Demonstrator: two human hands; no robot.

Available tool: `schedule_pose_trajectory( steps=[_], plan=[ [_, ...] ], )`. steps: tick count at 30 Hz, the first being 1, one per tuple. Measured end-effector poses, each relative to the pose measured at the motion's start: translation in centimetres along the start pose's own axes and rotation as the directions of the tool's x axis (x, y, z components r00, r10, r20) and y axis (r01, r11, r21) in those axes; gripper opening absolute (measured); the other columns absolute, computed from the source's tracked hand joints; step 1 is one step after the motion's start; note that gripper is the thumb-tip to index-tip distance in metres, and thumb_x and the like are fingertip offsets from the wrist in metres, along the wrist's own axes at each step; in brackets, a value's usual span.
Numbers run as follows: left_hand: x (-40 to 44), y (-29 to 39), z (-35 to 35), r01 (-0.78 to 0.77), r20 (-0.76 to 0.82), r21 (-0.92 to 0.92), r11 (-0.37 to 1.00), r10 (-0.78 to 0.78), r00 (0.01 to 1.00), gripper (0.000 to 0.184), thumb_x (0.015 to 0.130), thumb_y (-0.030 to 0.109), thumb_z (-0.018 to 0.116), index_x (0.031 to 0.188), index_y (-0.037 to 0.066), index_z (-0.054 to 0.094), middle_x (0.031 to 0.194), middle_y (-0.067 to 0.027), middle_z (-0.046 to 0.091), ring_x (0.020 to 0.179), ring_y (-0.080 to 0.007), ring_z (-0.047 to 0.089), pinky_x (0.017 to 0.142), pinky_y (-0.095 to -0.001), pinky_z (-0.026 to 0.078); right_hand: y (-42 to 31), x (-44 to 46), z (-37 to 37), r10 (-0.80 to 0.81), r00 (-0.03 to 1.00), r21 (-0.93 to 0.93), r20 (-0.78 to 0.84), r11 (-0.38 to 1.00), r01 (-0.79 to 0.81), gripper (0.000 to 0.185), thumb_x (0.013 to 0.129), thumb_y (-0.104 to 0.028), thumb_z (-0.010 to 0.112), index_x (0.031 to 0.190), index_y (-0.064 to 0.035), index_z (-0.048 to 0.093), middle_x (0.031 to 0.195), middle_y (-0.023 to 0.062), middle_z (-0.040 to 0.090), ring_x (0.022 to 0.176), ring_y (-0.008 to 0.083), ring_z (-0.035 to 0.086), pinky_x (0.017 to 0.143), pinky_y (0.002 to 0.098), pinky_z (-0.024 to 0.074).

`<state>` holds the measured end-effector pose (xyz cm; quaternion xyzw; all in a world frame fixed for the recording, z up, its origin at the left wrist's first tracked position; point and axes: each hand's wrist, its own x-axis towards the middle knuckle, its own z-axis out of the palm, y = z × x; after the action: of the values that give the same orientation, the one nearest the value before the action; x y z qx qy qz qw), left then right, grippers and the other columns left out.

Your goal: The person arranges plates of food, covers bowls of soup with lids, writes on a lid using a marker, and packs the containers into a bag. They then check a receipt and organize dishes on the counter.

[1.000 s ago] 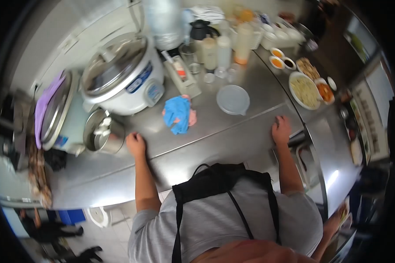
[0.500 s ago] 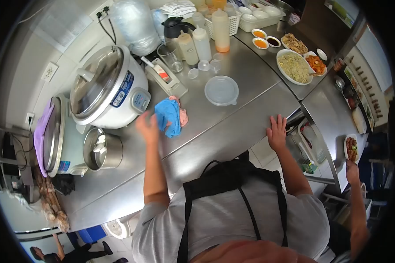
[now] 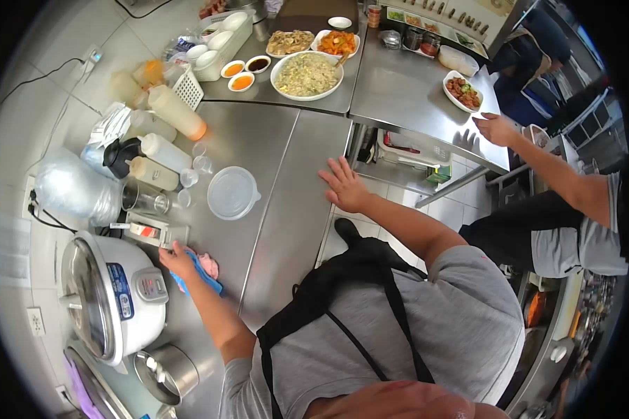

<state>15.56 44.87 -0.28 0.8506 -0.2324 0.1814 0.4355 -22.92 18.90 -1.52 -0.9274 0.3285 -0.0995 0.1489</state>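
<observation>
My left hand (image 3: 177, 261) is over a folded blue cloth (image 3: 206, 283), its fingers apart at the near edge of a long grey holder (image 3: 168, 232) with a red-and-white piece in it. A pink cloth (image 3: 208, 265) lies beside the blue one. Whether my fingertips touch the holder I cannot tell. My right hand (image 3: 344, 184) rests with fingers spread on the steel counter (image 3: 286, 188) near its edge, holding nothing. Between the hands, further left, lies a round clear plastic lid (image 3: 233, 193).
A rice cooker (image 3: 112, 297) and a steel pot (image 3: 168, 370) stand at left. Squeeze bottles (image 3: 175, 115) line the back. Fried rice (image 3: 306, 75) and kimchi (image 3: 337, 43) sit ahead. At right a co-worker's hand (image 3: 496, 130) is beside a plated meat dish (image 3: 463, 91).
The view has turned to the right. My left hand has gone to the holder's near edge. The co-worker's hand, earlier at the meat dish's rim, is now slightly apart from it.
</observation>
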Motion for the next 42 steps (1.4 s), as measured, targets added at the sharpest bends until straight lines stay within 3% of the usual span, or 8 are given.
schedule_pose_trajectory(
  steps=[12,16,19,22,26,35,38,42],
  plan=[
    [0.4,-0.9,0.2,0.110,0.010,0.159,0.981,-0.113,0.993,0.037,0.072,0.019,0.058,0.102,-0.001,0.045,0.096,-0.0220,0.048,0.089,-0.0374,0.045,0.078,-0.0422,0.037,0.8,0.1,0.2,-0.106,0.986,0.060,-0.130,0.992,0.115,0.054,0.072,-0.031,0.056,0.122,-0.0182,0.038,0.133,0.0155,0.021,0.122,0.0422,0.015,0.090,0.0526,0.0285],
    [0.7,0.3,-0.1,0.314,0.044,0.088,0.945,-0.318,0.947,0.040,0.072,0.019,0.057,0.105,0.001,0.045,0.097,-0.0212,0.049,0.093,-0.0364,0.045,0.080,-0.0406,0.037,4.5,2.4,-4.2,-0.235,0.968,0.235,-0.088,0.939,0.250,0.038,0.069,-0.025,0.061,0.105,-0.0139,0.053,0.118,0.0114,0.042,0.110,0.0304,0.040,0.086,0.0435,0.0357],
    [0.0,2.7,-0.3,0.336,-0.121,0.105,0.936,-0.323,0.939,0.042,0.072,0.017,0.057,0.108,0.002,0.044,0.100,-0.0199,0.048,0.096,-0.0348,0.045,0.081,-0.0394,0.037,10.6,3.8,-8.5,0.107,0.979,0.446,-0.175,0.895,-0.019,0.019,0.073,-0.018,0.056,0.090,-0.0083,0.057,0.093,0.0106,0.055,0.085,0.0237,0.055,0.071,0.0325,0.0431],
    [-0.6,6.6,-0.1,0.327,-0.376,0.123,0.937,-0.261,0.889,0.041,0.072,0.014,0.056,0.109,0.002,0.044,0.105,-0.0180,0.045,0.097,-0.0313,0.044,0.081,-0.0371,0.037,21.6,4.3,-9.3,0.548,0.836,0.933,-0.030,0.316,-0.174,0.009,0.082,-0.018,0.047,0.086,-0.0107,0.051,0.074,0.0039,0.054,0.059,0.0127,0.053,0.049,0.0201,0.0377],
    [-1.2,13.1,2.4,0.212,-0.471,-0.087,0.973,-0.227,0.853,0.037,0.073,0.007,0.053,0.108,0.001,0.044,0.107,-0.0145,0.043,0.094,-0.0247,0.044,0.078,-0.0321,0.038,27.1,1.9,-14.7,0.877,0.456,0.988,0.149,-0.118,-0.095,0.051,0.079,-0.031,0.051,0.122,-0.0163,0.028,0.102,0.0115,0.050,0.071,0.0231,0.056,0.056,0.0271,0.0436],
    [-5.0,26.1,18.4,-0.127,-0.027,-0.204,0.971,0.124,0.992,0.030,0.070,0.002,0.054,0.099,0.003,0.047,0.093,-0.0122,0.046,0.084,-0.0236,0.047,0.072,-0.0317,0.040,37.5,-0.6,-15.5,0.895,0.363,0.913,0.260,-0.350,0.209,0.054,0.079,-0.044,0.046,0.121,-0.0131,0.031,0.113,0.0139,0.043,0.091,0.0253,0.049,0.073,0.0350,0.0395],
    [-7.5,26.8,22.4,0.115,0.139,-0.267,0.957,-0.080,0.987,0.029,0.069,0.006,0.056,0.097,0.004,0.049,0.090,-0.0137,0.048,0.082,-0.0273,0.047,0.074,-0.0349,0.040,39.6,-1.3,-15.5,0.911,0.321,0.909,0.260,-0.343,0.236,0.049,0.079,-0.042,0.045,0.117,-0.0119,0.037,0.106,0.0121,0.047,0.091,0.0241,0.048,0.074,0.0343,0.0392],
    [-8.1,27.1,23.3,-0.145,0.171,0.098,0.985,0.127,0.977,0.024,0.068,0.012,0.056,0.091,0.007,0.053,0.087,-0.0144,0.050,0.083,-0.0312,0.047,0.075,-0.0391,0.039,41.2,-1.4,-15.5,0.867,0.433,0.943,0.247,-0.317,0.098,0.041,0.080,-0.038,0.046,0.111,-0.0111,0.042,0.102,0.0110,0.048,0.088,0.0237,0.049,0.074,0.0345,0.0404]
  ],
)
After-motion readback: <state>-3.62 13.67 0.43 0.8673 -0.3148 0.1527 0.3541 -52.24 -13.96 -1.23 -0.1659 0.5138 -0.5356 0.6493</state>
